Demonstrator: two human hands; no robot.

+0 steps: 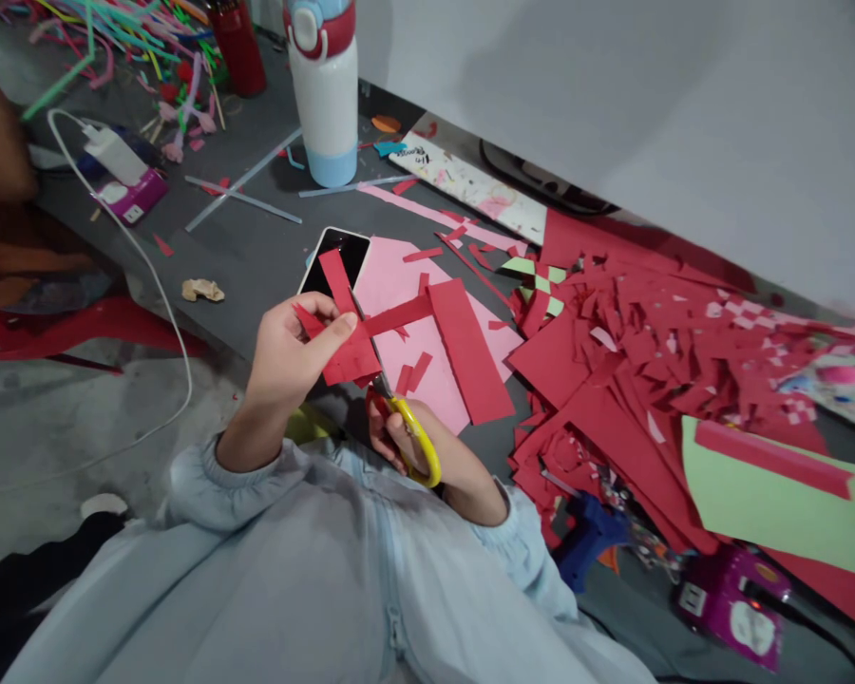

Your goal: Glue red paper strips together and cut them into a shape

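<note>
My left hand [295, 350] pinches a piece of red paper [351, 353] between thumb and fingers, with cut strips sticking out from it. My right hand [399, 439] is closed around yellow-handled scissors [422, 442]; their blades lie against the right side of that paper. Below the hands on the table is a pink paper sheet [413, 261], bearing small red scraps and a wide red paper strip [470, 351]. A smartphone [338, 255] with a dark screen rests just beyond my left hand.
A heap of red paper scraps [655, 323] spreads at the right, near a light green sheet [784, 494] and a blue glue gun [591, 537]. A white bottle [324, 114] stands at the back. A white cable [163, 285] hangs over the left edge by a red stool [57, 328].
</note>
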